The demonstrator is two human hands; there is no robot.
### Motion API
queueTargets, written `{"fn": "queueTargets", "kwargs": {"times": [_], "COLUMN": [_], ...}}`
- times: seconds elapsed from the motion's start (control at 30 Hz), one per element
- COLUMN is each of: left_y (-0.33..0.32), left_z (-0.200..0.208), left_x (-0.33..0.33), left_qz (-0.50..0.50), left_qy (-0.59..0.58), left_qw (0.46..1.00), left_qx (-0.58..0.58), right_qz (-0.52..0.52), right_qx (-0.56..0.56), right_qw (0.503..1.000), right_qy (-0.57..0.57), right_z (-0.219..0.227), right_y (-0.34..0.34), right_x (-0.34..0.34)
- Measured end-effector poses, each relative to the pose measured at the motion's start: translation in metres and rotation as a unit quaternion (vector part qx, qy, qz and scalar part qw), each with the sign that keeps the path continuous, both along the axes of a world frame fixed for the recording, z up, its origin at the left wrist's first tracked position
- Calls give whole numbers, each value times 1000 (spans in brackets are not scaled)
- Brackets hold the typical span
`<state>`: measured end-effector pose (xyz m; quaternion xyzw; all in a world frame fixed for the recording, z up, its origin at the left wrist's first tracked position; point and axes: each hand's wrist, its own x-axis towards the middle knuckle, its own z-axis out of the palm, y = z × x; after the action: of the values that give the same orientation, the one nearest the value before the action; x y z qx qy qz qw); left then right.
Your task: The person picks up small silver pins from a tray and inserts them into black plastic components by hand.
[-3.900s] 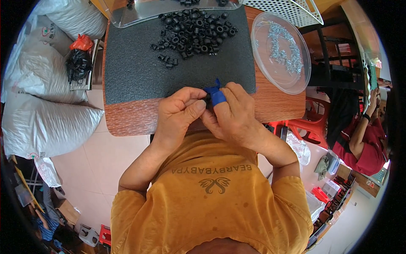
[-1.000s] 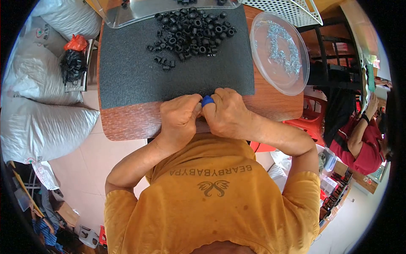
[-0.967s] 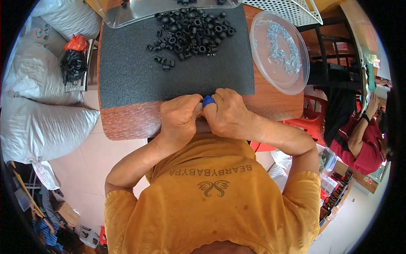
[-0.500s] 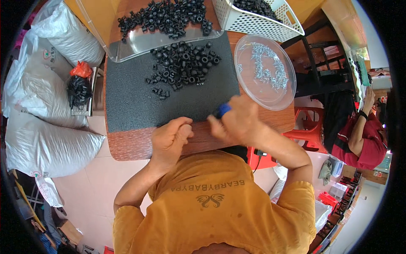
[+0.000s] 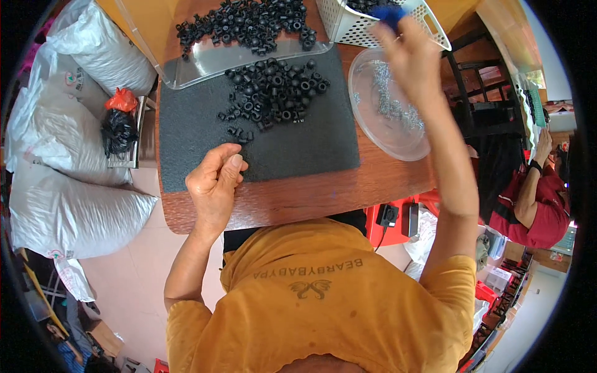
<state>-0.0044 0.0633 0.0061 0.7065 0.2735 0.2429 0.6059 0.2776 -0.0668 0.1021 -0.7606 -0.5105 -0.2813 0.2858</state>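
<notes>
The bench (image 5: 385, 180) occupies the center; white sacks (image 5: 78, 217) stand off its left side. A dark mat (image 5: 186, 124) covers most of the near surface. At the far side, a clear tray (image 5: 205, 65) contains more black pieces. A white perforated basket (image 5: 357, 34) stands at the far right. A round clear dish (image 5: 379, 130) lies between the basket and the bench's right edge.

The right hand (image 5: 416, 62) is above the basket's near wall and the far part of the dish; its forearm crosses over the dish's right side. Its fingers are blurred, with a blue covering among them (image 5: 388, 15); whether they grasp a part cannot be determined. The left hand (image 5: 214, 180) is over the mat's near left edge, fingers curled and thumb folded in. No held part is visible; grasp cannot be confirmed.

The pile of black parts (image 5: 277, 93) is on the mat, far and right of the left fingers, left and near of the right. Stray black parts (image 5: 239, 133) lie just beyond the left fingertips, the nearer hand. These short parts share no common axis. Small metal pieces (image 5: 392, 105) lie in the dish.
</notes>
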Motion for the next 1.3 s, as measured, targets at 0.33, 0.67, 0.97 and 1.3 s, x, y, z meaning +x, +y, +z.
{"fn": "queueTargets", "kwargs": {"times": [0.33,0.67,0.97,1.3], "left_y": [2,23,37,53], "left_z": [2,14,9,26], "left_x": [6,13,13,77], "left_qz": [-13,47,49,-33], "left_qy": [-15,-4,40,-41], "left_qw": [1000,998,988,909], "left_qx": [-22,31,143,414], "right_qz": [160,189,126,127], "right_qx": [-80,-87,-129,-99], "right_qw": [980,978,978,981], "right_qy": [88,17,110,105], "right_z": [-94,-103,-96,-99], "right_y": [-4,-1,0,-9], "right_x": [-89,-91,-91,-103]}}
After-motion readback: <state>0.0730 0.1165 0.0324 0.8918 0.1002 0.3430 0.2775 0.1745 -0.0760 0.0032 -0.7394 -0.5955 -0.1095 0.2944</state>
